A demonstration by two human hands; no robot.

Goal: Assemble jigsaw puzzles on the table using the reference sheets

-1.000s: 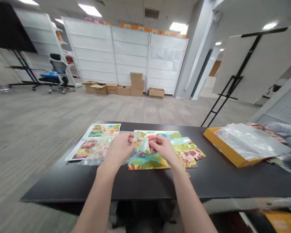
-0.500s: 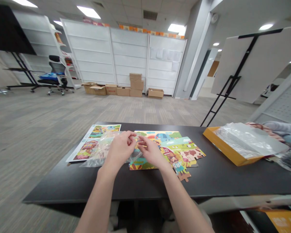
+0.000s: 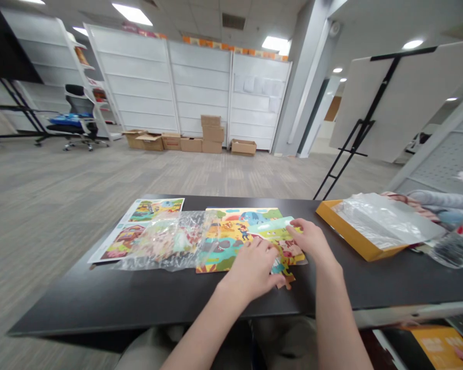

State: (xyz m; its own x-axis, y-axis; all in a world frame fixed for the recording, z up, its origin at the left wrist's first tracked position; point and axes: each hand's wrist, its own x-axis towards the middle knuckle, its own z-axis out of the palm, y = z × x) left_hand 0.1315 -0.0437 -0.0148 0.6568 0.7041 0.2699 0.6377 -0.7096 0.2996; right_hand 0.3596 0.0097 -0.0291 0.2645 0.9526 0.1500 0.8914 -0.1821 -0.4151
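A partly joined section of jigsaw puzzle (image 3: 272, 229), with a green field and a cow, lies on a colourful picture board (image 3: 224, 246). My left hand (image 3: 250, 267) is curled over the section's lower left side, thumb near a brown piece (image 3: 286, 282) at the bottom. At the section's right edge, my right hand (image 3: 310, 241) pinches it between thumb and fingers. Much of the section is hidden beneath both hands. To the left lies a clear plastic bag (image 3: 173, 241) with loose puzzle pieces showing through, overlapping a printed picture sheet (image 3: 116, 241) and the board's left edge.
The black table (image 3: 139, 298) carries a yellow box (image 3: 347, 236) at right, with crumpled clear plastic in it. Rolled cloths (image 3: 440, 198) and a clear plastic container (image 3: 455, 249) are beyond the box. Below the table's right edge is another yellow-and-black package (image 3: 443, 344).
Both hands have left the plastic bag and moved right onto the joined jigsaw section. The bag now lies flat, released. The view has turned slightly, shifting the scene left.
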